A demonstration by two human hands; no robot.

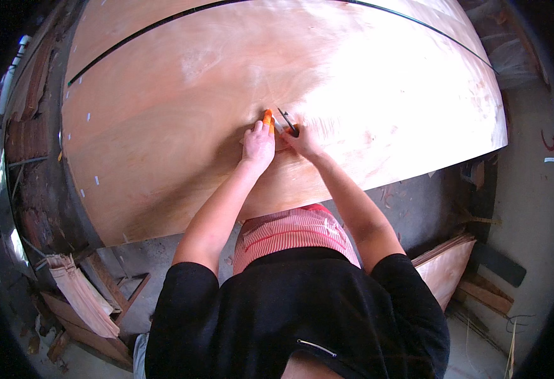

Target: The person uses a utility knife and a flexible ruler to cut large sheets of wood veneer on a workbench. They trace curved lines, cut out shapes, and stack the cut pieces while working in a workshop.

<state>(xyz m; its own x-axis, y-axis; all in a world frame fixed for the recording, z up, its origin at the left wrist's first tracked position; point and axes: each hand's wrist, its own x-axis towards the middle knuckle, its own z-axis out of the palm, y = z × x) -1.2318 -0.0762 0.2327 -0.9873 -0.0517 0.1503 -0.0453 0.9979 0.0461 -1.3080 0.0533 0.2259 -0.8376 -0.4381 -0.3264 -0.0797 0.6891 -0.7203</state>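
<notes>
A large pale wooden sheet [182, 120] lies in front of me, and both hands are over its near middle part. My left hand [259, 146] is closed round a small orange object [268, 116] whose exact kind I cannot make out. Close beside it on the right, my right hand [303, 141] is closed on a slim dark pointed tool [287, 120]. Some orange shows under the right fingers, and a whitish strip [279, 127] lies between the two hands. The fingers hide the lower ends of what they hold.
A dark strip [163, 26] curves across the sheet's far part. Small white tabs [88, 117] dot its left side. Thin wood sheets [84, 294] lean at the lower left, and a wood panel [447, 265] stands at the lower right, near a pale wall [529, 189].
</notes>
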